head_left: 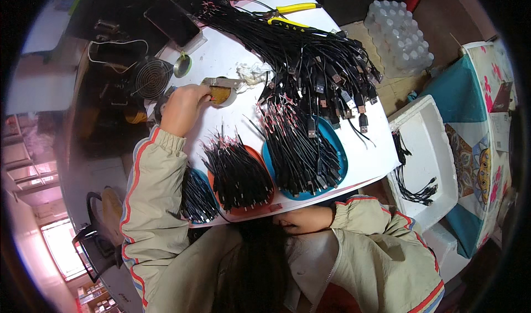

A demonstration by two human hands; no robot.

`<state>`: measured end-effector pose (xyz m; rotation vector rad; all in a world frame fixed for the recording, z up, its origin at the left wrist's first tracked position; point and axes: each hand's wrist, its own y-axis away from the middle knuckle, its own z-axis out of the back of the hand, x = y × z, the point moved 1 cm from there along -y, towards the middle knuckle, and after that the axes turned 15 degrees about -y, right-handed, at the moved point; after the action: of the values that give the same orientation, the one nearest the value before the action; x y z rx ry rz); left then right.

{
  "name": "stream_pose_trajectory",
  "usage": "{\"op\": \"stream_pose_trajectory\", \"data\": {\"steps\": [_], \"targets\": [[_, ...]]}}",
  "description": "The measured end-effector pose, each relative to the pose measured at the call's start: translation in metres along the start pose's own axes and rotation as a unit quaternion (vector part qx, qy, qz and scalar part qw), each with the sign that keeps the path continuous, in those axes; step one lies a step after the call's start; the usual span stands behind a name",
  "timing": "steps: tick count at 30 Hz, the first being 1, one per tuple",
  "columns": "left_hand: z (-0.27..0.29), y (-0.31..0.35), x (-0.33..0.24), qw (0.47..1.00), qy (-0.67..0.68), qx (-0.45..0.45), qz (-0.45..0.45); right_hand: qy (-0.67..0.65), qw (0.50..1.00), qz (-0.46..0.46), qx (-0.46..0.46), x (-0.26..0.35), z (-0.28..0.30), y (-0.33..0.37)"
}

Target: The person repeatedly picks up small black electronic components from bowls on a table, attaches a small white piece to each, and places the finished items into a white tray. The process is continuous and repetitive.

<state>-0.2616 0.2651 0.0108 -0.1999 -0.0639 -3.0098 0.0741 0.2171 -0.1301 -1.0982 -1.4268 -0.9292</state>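
Observation:
My left hand (185, 107) reaches over the far left of the white table (221, 55), its fingers pinched together. What they hold is mostly hidden; a small reddish tip shows by the fingertips. They are right beside a small round tin (222, 95) with amber material in it. A flat metal strip (222, 82) lies across the tin's far side. Low at the table's near edge, my right hand (307, 219) is curled, with its fingertips in shadow and anything in them hidden. Between my hands, black cables with bare pinkish wire ends fill an orange tray (271, 186) and a blue tray (344, 157).
A large heap of black USB cables (310, 58) covers the far right, with yellow-handled pliers (296, 8) on it. Another cable bundle (197, 197) sits near my left sleeve. A phone (172, 21) and small fan (151, 78) are farther back. A white foam box (428, 141) stands right.

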Motion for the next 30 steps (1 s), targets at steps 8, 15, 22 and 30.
{"op": "stream_pose_trajectory", "data": {"steps": [8,15,22,30], "targets": [[-0.002,-0.006,0.001,1.0,-0.007,0.026,-0.007,0.036,0.999,0.009,-0.001,0.01,0.005,0.003],[0.003,-0.004,-0.003,1.0,-0.004,0.014,0.002,0.022,0.999,-0.02,-0.02,0.005,0.0,0.003],[0.037,0.047,0.027,0.993,0.039,-0.043,0.101,0.023,0.999,-0.021,-0.027,-0.004,-0.005,0.001],[0.016,0.103,0.075,0.965,0.082,-0.097,0.23,0.088,0.994,-0.062,-0.032,-0.002,-0.008,-0.006]]}}
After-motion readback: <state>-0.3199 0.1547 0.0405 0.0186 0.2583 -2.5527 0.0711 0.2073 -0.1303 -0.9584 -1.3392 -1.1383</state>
